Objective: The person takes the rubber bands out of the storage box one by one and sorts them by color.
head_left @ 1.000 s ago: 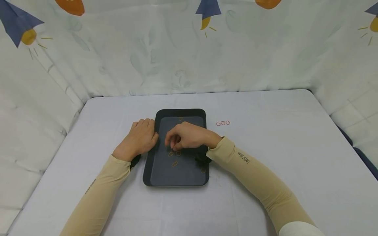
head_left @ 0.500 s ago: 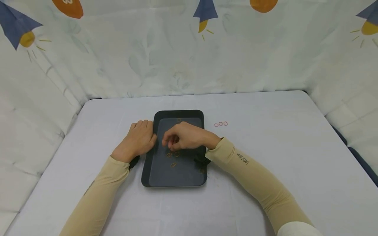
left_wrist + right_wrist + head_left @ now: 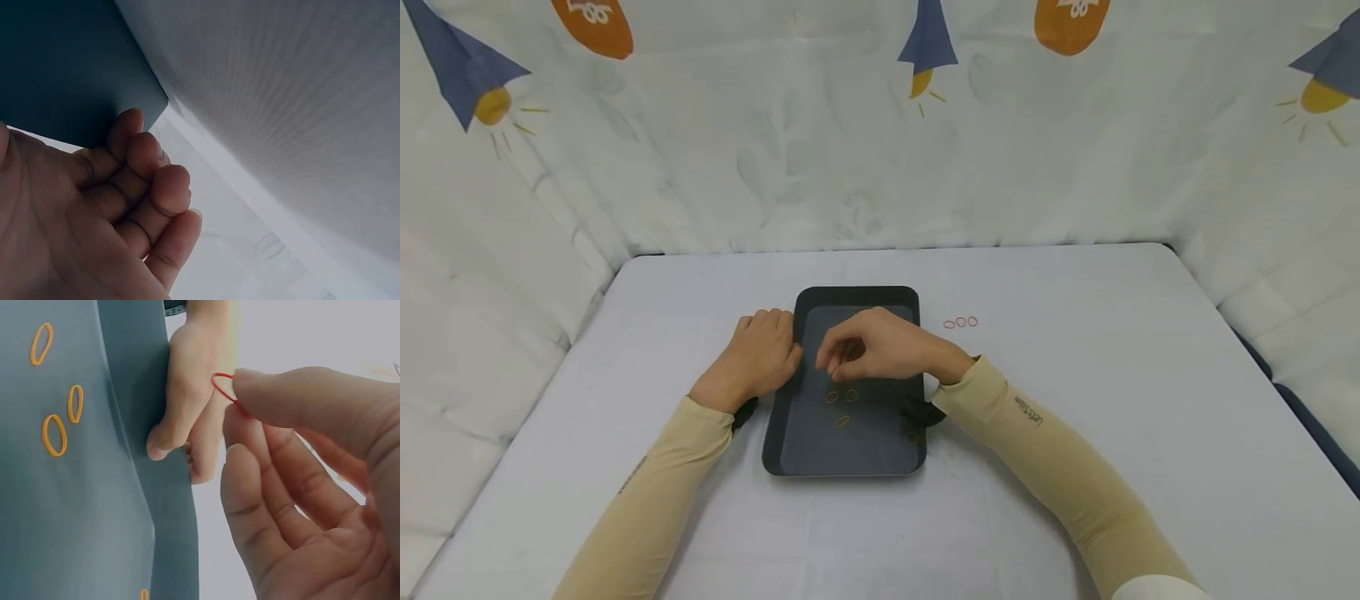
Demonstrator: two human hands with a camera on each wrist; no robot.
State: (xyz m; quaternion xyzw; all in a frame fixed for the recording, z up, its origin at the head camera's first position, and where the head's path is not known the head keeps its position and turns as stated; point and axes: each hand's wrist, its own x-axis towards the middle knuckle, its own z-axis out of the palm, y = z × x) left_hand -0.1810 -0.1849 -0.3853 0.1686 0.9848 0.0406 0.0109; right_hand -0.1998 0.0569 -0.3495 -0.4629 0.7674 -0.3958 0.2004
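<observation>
The dark grey baking tray lies on the table, its left edge held by my left hand. The thumb is over the rim; the other fingers curl outside, beside the tray's outer wall. Above the middle of the tray, my right hand pinches a red rubber band between thumb and index finger. Several orange-yellow rubber bands lie scattered inside the tray, among them one band towards the front and another band seen in the right wrist view.
Three red rubber bands lie in a row on the white tablecloth, right of the tray. A pale curtain with rocket prints hangs behind the table's back edge. A black wrist strap hangs over the tray's right rim.
The head view has tilted slightly upward. My right hand has lifted a little from the orange-yellow bands beneath it. My left hand keeps its hold on the tray edge.
</observation>
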